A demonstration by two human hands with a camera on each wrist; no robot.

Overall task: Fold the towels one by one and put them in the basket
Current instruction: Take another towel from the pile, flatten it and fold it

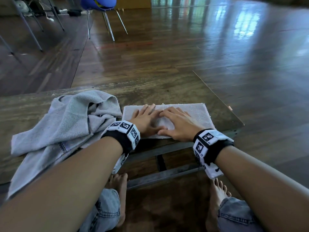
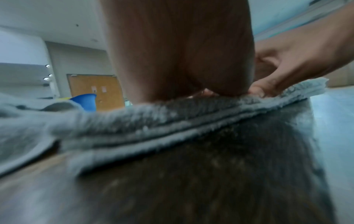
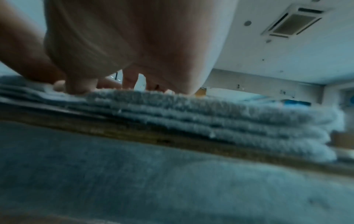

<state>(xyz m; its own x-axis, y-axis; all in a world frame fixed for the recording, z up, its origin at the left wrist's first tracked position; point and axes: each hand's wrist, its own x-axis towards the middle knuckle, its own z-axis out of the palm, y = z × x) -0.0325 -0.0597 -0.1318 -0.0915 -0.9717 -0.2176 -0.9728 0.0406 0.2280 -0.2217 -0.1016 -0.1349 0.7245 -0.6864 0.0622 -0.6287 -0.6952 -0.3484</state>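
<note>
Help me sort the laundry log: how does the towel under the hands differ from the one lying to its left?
The folded towel is a flat, layered rectangle; the crumpled towel is a loose heap. The folded towel lies wholly on the table; the crumpled towel hangs over the near edge. The left hand and right hand press flat on the folded towel; neither hand rests on the crumpled one. Both are light grey terry.

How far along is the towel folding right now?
One towel already lies folded in layers on the table. The left hand and right hand press it flat. A crumpled towel beside it is unfolded. No basket is in view, so nothing visibly sits in one.
</note>
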